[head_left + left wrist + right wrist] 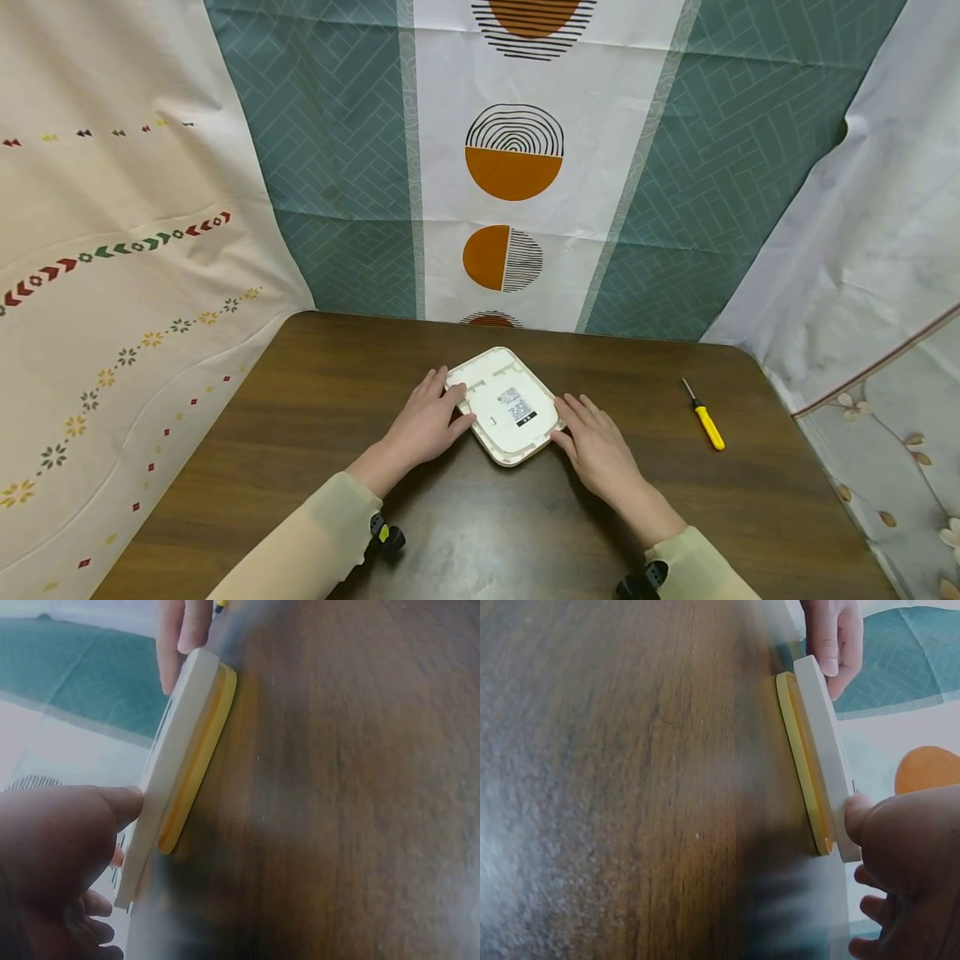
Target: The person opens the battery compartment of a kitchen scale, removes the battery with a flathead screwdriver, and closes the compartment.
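Observation:
A flat, white, square device with rounded corners (491,412) lies on the table in the middle of the head view. Its upper face bears a printed label (517,406). A yellow layer (206,761) runs beneath the white body in both wrist views. My left hand (427,421) holds the left corner, its thumb against the side edge and fingertips on the top. At the right corner, my right hand (600,450) grips likewise, with the thumb (857,814) on the edge. Whether any fingertips reach beneath the device is hidden.
A screwdriver with a yellow handle (708,425) lies to the right on the brown wooden table (315,400). Patterned cloths hang behind and at both sides; the teal and white one (345,167) meets the table's far edge.

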`<state>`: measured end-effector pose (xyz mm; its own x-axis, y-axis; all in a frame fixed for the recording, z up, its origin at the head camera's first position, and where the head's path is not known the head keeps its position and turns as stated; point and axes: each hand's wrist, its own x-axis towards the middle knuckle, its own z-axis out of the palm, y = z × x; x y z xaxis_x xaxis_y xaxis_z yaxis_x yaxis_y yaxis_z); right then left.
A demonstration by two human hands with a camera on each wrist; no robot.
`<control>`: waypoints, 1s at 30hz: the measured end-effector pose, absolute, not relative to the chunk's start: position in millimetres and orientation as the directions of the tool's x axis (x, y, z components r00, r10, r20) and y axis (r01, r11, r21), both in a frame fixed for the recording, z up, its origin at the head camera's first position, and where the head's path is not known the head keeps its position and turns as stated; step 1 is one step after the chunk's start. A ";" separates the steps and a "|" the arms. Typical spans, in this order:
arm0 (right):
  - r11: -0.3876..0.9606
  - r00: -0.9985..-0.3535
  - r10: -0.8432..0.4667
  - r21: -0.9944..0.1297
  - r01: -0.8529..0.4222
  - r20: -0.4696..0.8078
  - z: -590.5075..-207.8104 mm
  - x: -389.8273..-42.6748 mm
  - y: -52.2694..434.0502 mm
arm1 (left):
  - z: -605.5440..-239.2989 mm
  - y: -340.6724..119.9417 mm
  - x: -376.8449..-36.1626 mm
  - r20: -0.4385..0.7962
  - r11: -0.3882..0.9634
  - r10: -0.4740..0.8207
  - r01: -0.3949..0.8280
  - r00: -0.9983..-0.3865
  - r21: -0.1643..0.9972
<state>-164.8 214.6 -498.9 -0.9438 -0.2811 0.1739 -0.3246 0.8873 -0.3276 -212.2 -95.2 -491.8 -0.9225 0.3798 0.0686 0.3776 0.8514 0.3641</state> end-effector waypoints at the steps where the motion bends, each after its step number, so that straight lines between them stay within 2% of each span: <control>1: 0.890 -0.945 -0.278 -0.323 -0.321 0.174 -499.1 -164.9 214.5 | -492.1 -95.7 -212.4 0.068 0.850 0.383 0.380 -0.921 0.364; 11: 0.919 -0.951 -0.230 -0.275 -0.283 0.208 -496.1 -157.9 204.1 | -490.1 -100.4 -227.0 0.113 0.827 0.386 0.397 -0.916 0.397; 19: 0.939 -0.968 -0.194 -0.256 -0.231 0.161 -493.1 -143.0 190.3 | -487.4 -96.2 -237.1 0.091 0.824 0.386 0.387 -0.918 0.414; 30: 0.954 -0.974 -0.182 -0.215 -0.208 0.133 -492.7 -137.7 181.6 | -489.6 -91.7 -238.0 0.047 0.847 0.395 0.383 -0.918 0.369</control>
